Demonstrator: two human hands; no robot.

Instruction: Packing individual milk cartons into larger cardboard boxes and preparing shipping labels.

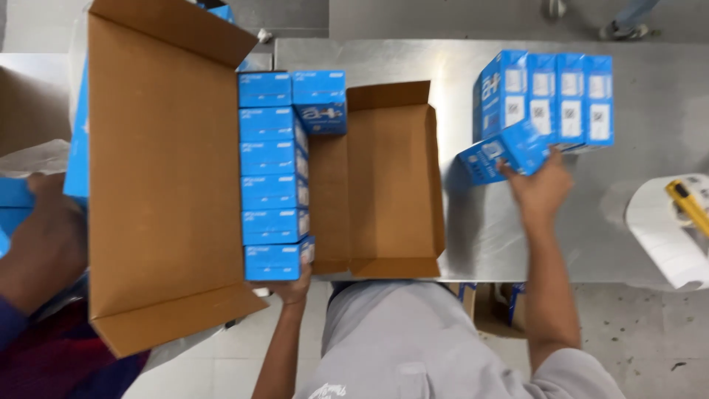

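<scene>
Cartons in blue fill one column of our open cardboard box (391, 192); our left hand (292, 284) steadies that stacked row (273, 177). Our right hand (543, 185) grips a carton (498, 151) beside four more (561, 96) waiting on the steel counter (650, 140), so most of the box remains unfilled.

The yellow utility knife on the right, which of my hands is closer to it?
Right. Your right hand is on the blue boxes on the steel table, a short way left of the yellow utility knife. Your left hand is far off, at the carton's near edge.
</scene>
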